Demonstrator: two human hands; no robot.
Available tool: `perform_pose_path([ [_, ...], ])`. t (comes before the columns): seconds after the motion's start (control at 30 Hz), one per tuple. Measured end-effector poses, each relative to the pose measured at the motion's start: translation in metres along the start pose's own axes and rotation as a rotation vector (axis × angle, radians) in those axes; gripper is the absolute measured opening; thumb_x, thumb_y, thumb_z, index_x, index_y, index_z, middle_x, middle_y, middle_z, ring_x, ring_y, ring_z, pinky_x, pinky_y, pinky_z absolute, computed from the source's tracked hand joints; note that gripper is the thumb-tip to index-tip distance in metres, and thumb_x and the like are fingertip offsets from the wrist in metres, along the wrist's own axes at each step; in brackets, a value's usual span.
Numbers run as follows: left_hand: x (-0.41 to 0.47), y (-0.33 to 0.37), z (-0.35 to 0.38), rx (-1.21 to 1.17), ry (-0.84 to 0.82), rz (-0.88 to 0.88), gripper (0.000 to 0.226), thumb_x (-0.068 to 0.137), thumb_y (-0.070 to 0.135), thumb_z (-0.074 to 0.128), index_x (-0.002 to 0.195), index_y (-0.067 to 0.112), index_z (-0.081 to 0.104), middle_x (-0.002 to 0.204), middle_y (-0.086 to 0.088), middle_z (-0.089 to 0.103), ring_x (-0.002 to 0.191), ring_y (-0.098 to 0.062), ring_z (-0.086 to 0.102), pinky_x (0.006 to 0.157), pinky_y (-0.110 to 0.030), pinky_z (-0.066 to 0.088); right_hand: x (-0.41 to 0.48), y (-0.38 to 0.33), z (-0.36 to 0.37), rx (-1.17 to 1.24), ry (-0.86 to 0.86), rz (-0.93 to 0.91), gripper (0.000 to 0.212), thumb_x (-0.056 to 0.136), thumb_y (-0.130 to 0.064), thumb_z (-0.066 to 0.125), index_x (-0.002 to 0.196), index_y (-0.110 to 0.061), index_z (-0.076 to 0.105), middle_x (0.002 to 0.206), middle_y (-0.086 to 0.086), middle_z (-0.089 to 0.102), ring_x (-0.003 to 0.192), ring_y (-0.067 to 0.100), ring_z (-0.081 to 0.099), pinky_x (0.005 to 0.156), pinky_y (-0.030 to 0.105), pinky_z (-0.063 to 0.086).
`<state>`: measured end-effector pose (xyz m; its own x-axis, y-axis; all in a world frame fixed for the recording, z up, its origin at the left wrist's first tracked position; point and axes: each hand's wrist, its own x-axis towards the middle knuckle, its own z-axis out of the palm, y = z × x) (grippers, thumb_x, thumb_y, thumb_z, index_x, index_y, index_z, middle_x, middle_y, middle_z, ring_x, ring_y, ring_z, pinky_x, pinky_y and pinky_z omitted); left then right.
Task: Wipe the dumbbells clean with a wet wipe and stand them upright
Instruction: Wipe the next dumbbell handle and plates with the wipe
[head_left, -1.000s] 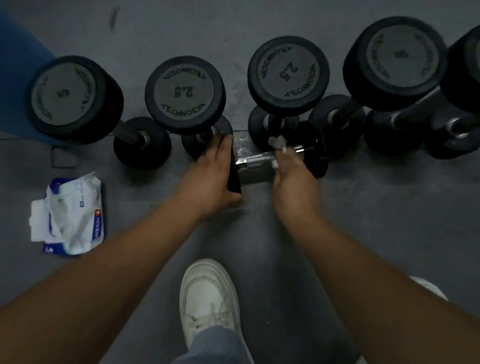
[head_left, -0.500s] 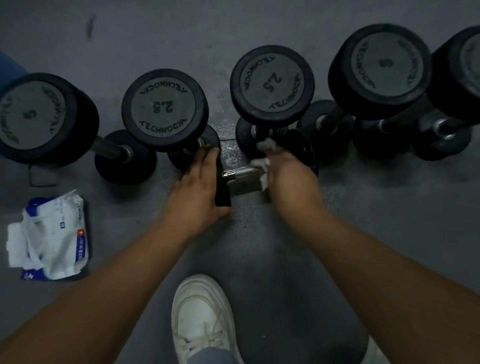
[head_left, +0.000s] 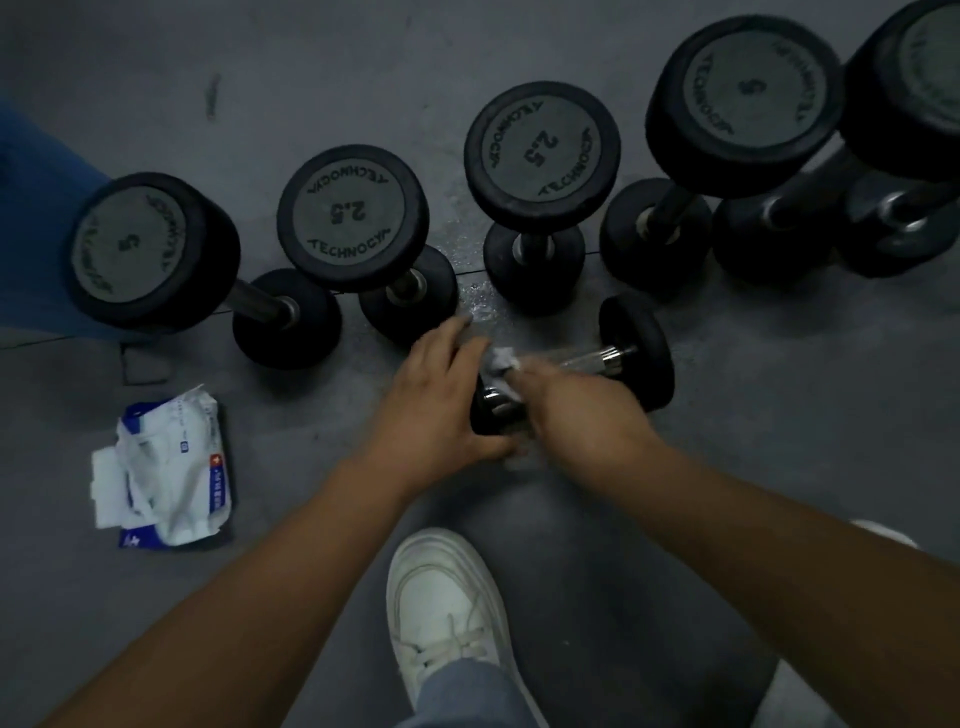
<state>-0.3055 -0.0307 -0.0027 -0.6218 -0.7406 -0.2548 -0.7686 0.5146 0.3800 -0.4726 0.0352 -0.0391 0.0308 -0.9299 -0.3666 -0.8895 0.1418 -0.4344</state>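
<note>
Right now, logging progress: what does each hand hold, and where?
Left hand grips the lying dumbbell by its near head; right hand holds a wipe against its handle.

Black dumbbells (head_left: 542, 171), white wipe (head_left: 500, 359), grey floor (head_left: 779, 415), white shoe (head_left: 447, 603)

Left forearm (head_left: 234, 597) and right forearm (head_left: 779, 561) bare; white lace-up sneaker (head_left: 441, 592) at 6 o'clock, blue-grey denim cuff (head_left: 462, 693) above it.

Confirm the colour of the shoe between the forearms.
White. The shoe shows best in the head view.
</note>
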Motion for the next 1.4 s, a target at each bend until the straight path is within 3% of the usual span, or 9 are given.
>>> perform_pose_path([
  [0.17, -0.018, 0.015, 0.009, -0.023, -0.164, -0.003, 0.114, 0.067, 0.059, 0.079, 0.155, 0.019, 0.019, 0.163, 0.001, 0.016, 0.149, -0.016, 0.015, 0.117, -0.029, 0.018, -0.036, -0.004, 0.02, 0.023, 0.071, 0.089, 0.037, 0.096, -0.05, 0.031, 0.132, -0.043, 0.033, 0.129, -0.004, 0.059, 0.095, 0.024, 0.067, 0.082, 0.041, 0.054],
  [0.3, -0.035, 0.031, 0.019, -0.005, -0.146, 0.025, 0.11, 0.069, 0.056, 0.079, 0.155, 0.019, 0.021, 0.163, 0.001, 0.018, 0.149, -0.017, 0.015, 0.117, -0.025, 0.014, -0.054, 0.002, 0.014, 0.127, 0.073, 0.16, 0.032, 0.1, -0.041, 0.041, 0.132, -0.038, 0.042, 0.129, -0.008, 0.056, 0.094, 0.016, 0.064, 0.072, 0.025, 0.047],
  [0.43, -0.051, 0.039, 0.028, 0.057, -0.141, 0.016, 0.11, 0.073, 0.057, 0.076, 0.156, 0.018, 0.017, 0.164, 0.0, 0.011, 0.152, -0.02, 0.005, 0.122, -0.035, 0.012, -0.069, -0.008, 0.025, 0.117, 0.055, 0.194, 0.046, 0.1, -0.034, 0.044, 0.144, -0.039, 0.031, 0.152, -0.011, 0.036, 0.112, 0.022, 0.062, 0.091, 0.039, 0.051],
  [0.73, -0.069, 0.046, 0.024, 0.091, -0.175, 0.054, 0.106, 0.08, 0.055, 0.071, 0.157, 0.02, 0.009, 0.165, 0.003, 0.001, 0.152, -0.015, -0.004, 0.117, -0.025, 0.003, -0.078, -0.008, -0.004, 0.333, 0.141, 0.231, 0.028, 0.093, -0.015, 0.052, 0.118, -0.024, 0.058, 0.121, 0.0, 0.057, 0.102, 0.022, 0.063, 0.085, 0.031, 0.049],
  [0.83, -0.074, 0.046, 0.029, 0.081, -0.169, 0.059, 0.107, 0.076, 0.054, 0.074, 0.157, 0.019, 0.013, 0.165, 0.002, 0.006, 0.152, -0.015, -0.002, 0.123, -0.032, 0.011, -0.082, -0.027, -0.002, 0.229, 0.069, 0.1, 0.035, 0.091, -0.016, 0.053, 0.122, -0.029, 0.045, 0.12, 0.001, 0.05, 0.092, 0.03, 0.064, 0.07, 0.038, 0.05],
  [0.93, -0.077, 0.043, 0.03, 0.131, -0.182, 0.093, 0.108, 0.076, 0.052, 0.075, 0.157, 0.017, 0.012, 0.165, 0.001, 0.007, 0.152, -0.015, -0.001, 0.124, -0.033, 0.011, -0.078, -0.006, -0.007, 0.199, 0.197, 0.324, 0.025, 0.094, -0.013, 0.047, 0.117, -0.024, 0.047, 0.12, 0.005, 0.05, 0.086, 0.031, 0.062, 0.071, 0.04, 0.052],
  [1.07, -0.079, 0.045, 0.029, 0.076, -0.177, 0.078, 0.106, 0.078, 0.046, 0.075, 0.158, 0.018, 0.01, 0.165, 0.004, 0.006, 0.152, -0.012, -0.002, 0.123, -0.031, 0.014, -0.091, -0.02, 0.011, 0.073, 0.022, 0.195, 0.038, 0.095, -0.056, 0.044, 0.115, -0.029, 0.06, 0.115, 0.0, 0.064, 0.1, 0.024, 0.063, 0.088, 0.037, 0.047],
  [1.27, -0.084, 0.035, 0.029, -0.13, -0.235, -0.143, 0.127, 0.067, 0.052, 0.082, 0.157, 0.026, -0.003, 0.164, 0.012, -0.007, 0.148, -0.009, 0.014, 0.114, -0.026, 0.027, -0.084, 0.002, 0.017, 0.329, 0.064, 0.352, 0.033, 0.102, -0.035, 0.039, 0.133, -0.04, 0.049, 0.135, -0.005, 0.056, 0.122, 0.022, 0.056, 0.098, 0.033, 0.042],
  [1.4, -0.085, 0.031, 0.034, -0.273, -0.259, -0.17, 0.126, 0.062, 0.056, 0.082, 0.156, 0.03, 0.002, 0.163, 0.014, 0.002, 0.144, -0.012, 0.029, 0.113, -0.033, 0.037, -0.093, -0.033, 0.02, 0.253, -0.106, 0.167, 0.035, 0.101, -0.026, 0.04, 0.135, -0.029, 0.047, 0.133, -0.002, 0.055, 0.112, 0.025, 0.06, 0.094, 0.041, 0.049],
])
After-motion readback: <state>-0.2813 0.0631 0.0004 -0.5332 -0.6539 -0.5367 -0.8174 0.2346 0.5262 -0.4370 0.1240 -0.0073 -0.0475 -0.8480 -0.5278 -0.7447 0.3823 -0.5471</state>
